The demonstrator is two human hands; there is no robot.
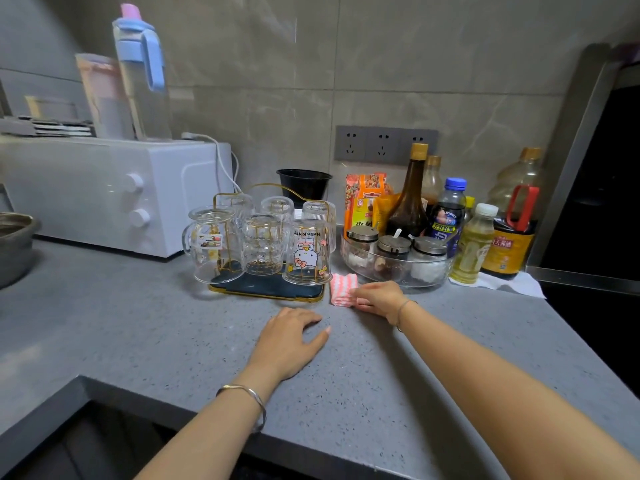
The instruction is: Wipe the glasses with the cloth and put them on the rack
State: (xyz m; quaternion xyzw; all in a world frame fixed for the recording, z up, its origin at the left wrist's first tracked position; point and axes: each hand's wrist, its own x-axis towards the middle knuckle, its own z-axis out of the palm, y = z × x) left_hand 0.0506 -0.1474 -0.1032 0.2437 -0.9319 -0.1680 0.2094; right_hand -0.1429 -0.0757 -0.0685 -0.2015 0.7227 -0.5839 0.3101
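Note:
A gold wire rack (266, 289) with a dark tray stands on the grey counter (138, 323) and carries several glasses upside down. At its front are a handled glass (211, 249), a clear glass (263, 245) and a cartoon-cat glass (306, 252). A folded pink-and-white cloth (341, 289) lies just right of the rack. My right hand (375, 299) rests on the cloth's right side, fingers curled over its edge. My left hand (292, 341) lies flat on the counter in front of the rack, holding nothing.
A white toaster oven (114, 195) with a water bottle (142, 74) on top stands at the left. A clear tray of spice jars (394, 258) and several sauce bottles (410, 199) crowd the right. A metal bowl (14, 244) sits far left. A black pot (304, 185) stands behind the rack.

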